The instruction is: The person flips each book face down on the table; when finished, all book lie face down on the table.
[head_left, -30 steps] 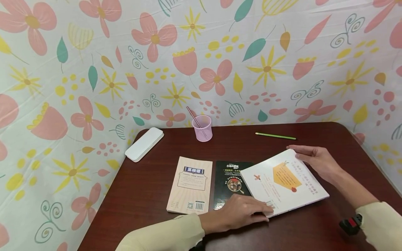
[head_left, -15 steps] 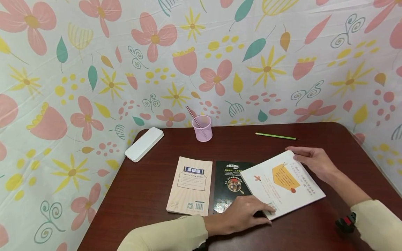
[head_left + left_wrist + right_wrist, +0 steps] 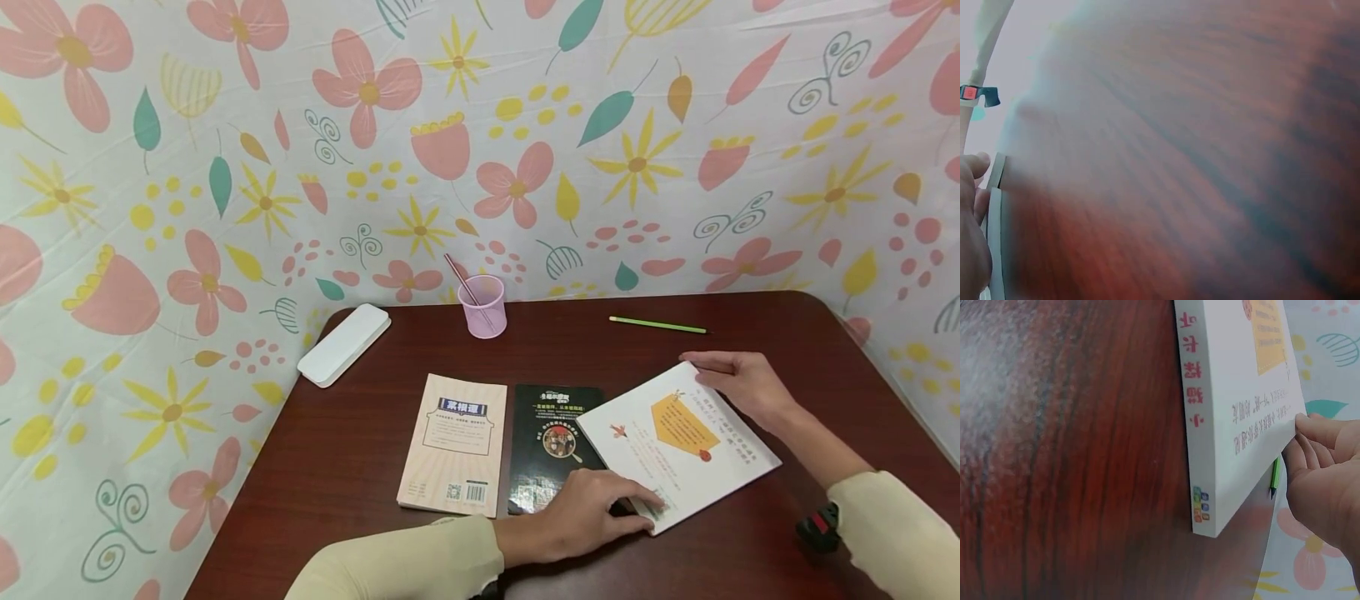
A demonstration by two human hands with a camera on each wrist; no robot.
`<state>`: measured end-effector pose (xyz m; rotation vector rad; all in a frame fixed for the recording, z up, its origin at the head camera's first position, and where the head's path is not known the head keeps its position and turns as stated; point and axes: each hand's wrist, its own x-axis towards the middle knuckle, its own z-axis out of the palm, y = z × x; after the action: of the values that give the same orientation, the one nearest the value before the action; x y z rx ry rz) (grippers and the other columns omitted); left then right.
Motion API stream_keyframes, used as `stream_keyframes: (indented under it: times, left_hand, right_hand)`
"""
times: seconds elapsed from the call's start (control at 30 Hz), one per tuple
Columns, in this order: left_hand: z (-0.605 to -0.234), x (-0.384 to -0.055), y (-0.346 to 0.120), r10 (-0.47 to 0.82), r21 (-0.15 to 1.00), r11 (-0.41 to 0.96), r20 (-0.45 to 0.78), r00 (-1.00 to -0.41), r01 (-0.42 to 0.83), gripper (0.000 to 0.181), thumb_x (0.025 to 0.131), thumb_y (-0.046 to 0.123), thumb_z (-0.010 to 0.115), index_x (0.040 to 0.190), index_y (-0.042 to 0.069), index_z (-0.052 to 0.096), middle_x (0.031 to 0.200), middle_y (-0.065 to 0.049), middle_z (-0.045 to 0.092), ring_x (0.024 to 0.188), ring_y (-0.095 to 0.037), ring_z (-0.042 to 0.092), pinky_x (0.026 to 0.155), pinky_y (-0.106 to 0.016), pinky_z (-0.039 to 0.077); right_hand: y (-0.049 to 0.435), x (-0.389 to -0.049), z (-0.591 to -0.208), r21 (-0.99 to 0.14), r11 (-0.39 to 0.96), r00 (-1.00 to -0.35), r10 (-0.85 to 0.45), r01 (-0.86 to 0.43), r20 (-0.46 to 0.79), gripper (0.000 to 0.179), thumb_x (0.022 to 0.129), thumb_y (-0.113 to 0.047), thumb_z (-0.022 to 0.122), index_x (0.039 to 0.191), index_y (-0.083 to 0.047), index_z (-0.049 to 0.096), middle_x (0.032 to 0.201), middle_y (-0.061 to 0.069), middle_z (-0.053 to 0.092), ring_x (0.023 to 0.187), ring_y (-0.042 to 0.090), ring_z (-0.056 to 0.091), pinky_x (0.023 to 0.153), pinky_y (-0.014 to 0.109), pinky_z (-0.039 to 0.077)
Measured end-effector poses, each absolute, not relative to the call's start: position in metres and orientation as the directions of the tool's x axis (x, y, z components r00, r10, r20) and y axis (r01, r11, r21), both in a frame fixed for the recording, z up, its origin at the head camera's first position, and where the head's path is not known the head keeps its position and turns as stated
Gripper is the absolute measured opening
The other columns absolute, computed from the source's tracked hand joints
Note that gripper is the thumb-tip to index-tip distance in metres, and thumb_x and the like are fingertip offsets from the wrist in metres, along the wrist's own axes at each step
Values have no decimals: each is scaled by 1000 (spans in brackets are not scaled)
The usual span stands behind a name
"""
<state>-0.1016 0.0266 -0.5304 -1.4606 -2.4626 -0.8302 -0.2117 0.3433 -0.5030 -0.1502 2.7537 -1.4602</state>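
Observation:
A white book (image 3: 678,450) with an orange panel lies at a slant, its left corner over the edge of a black book (image 3: 551,450). My left hand (image 3: 573,517) grips its near corner, fingers on the cover and thumb at the edge. At the far corner, my right hand (image 3: 750,387) pinches the book; the right wrist view shows the thumb by the cover and the white spine (image 3: 1200,444) toward the camera. Only part of the left hand (image 3: 972,237) shows at the border of the left wrist view, beside pale book edges.
Left of the black book lies a beige book (image 3: 455,442). Along the back of the brown table (image 3: 555,342) are a white case (image 3: 345,344), a lilac cup (image 3: 483,308) holding a striped stick, and a green pencil (image 3: 660,324). A flowered cloth (image 3: 517,125) hangs behind.
The white book's near corner has shifted slightly right and toward me, and the book has turned a little. Both hands move with it, the right one slightly to the left.

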Motion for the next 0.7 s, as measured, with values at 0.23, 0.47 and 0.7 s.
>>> stream_keyframes:
  times: [0.23, 0.47, 0.7]
  left_hand:
    - [-528, -102, 30, 755, 453, 357, 374, -538, 817, 30, 96, 34, 83, 125, 27, 78, 107, 20, 77, 94, 26, 54, 87, -1, 41]
    - [-524, -101, 33, 759, 514, 356, 329, -562, 780, 32, 97, 33, 82, 127, 27, 76, 112, 19, 77, 101, 27, 54, 88, -1, 41]
    - [-516, -102, 32, 765, 611, 313, 291, -574, 727, 31, 98, 27, 81, 128, 23, 76, 117, 15, 78, 104, 25, 57, 92, -3, 43]
  right_hand:
    - [338, -213, -502, -815, 573, -989, -150, -87, -1, 53, 104, -6, 68, 153, 6, 51, 150, 31, 54, 130, 47, 60, 81, 7, 51]
    - [336, -214, -500, -827, 556, -980, -198, -80, -38, 60, 106, -7, 66, 159, 6, 41, 156, 31, 47, 142, 51, 46, 85, 4, 48]
    - [338, -210, -494, -831, 549, -971, -234, -83, -57, 71, 107, -17, 68, 163, 5, 32, 160, 31, 42, 146, 51, 40, 86, 2, 44]
